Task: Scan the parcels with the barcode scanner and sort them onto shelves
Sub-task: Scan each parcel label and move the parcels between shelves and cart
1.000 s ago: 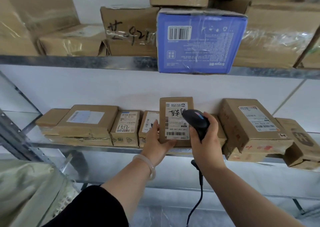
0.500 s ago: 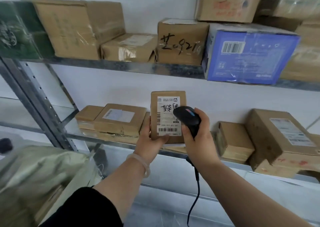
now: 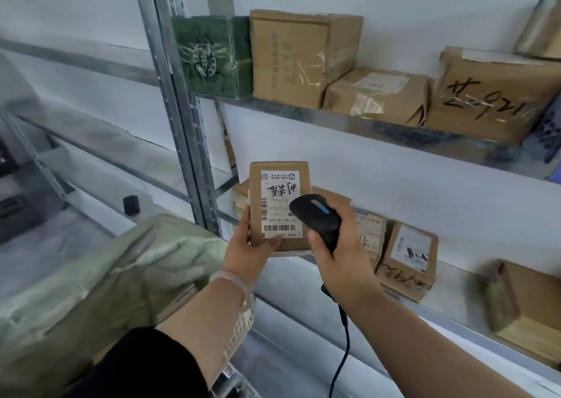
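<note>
My left hand (image 3: 246, 250) grips a small brown cardboard parcel (image 3: 279, 182) upright by its lower left edge, thumb across the bottom of its white label. The label carries barcodes and black handwriting. My right hand (image 3: 340, 258) is wrapped round the handle of a black corded barcode scanner (image 3: 315, 215), whose head sits just in front of the label's right side. Both are held in front of the lower metal shelf (image 3: 449, 315).
Several brown parcels stand on the lower shelf behind and right of my hands, such as a labelled box (image 3: 409, 258). The upper shelf (image 3: 364, 127) holds a green box (image 3: 212, 56) and brown cartons. A steel upright (image 3: 179, 109) stands left. A pale green bag (image 3: 91, 282) sits low left.
The view has swung left, so the shelves and boxes slid right. The parcel has come off the lower shelf row and left with my hand; the scanner stays beside its label.
</note>
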Demonstrator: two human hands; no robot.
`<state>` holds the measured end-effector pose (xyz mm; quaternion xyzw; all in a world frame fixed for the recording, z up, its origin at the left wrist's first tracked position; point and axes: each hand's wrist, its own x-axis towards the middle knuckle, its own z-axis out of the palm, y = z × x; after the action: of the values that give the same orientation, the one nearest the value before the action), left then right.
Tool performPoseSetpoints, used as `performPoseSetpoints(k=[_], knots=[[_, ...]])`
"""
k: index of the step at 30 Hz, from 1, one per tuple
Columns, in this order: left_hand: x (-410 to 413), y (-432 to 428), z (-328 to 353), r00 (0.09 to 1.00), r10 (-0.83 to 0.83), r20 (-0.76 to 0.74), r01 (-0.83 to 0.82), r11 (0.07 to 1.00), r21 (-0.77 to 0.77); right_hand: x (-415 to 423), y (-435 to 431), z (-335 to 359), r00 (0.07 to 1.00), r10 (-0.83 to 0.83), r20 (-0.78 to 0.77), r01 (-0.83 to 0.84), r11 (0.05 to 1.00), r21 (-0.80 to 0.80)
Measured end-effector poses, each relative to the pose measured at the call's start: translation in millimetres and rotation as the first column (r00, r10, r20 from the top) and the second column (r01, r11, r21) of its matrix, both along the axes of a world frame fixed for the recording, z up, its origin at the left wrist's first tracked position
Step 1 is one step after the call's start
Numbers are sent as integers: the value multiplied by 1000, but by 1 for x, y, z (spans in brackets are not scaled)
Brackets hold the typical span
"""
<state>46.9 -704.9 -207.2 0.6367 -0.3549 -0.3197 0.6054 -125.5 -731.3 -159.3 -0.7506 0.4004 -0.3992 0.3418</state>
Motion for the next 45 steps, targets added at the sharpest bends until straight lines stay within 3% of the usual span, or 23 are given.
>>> performPoseSetpoints(k=[13, 34, 45], knots=[[46, 23, -5, 987, 162, 16, -162, 987, -7, 46, 33, 5, 980, 194, -34, -194, 981, 14], [60, 34, -17, 984, 161, 79, -164, 986, 41, 55, 57, 12, 980, 169, -102, -157, 981, 115], [90, 59, -30, 969, 243, 53, -247, 965, 93, 87, 70, 5, 961, 247, -124, -216, 951, 221]])
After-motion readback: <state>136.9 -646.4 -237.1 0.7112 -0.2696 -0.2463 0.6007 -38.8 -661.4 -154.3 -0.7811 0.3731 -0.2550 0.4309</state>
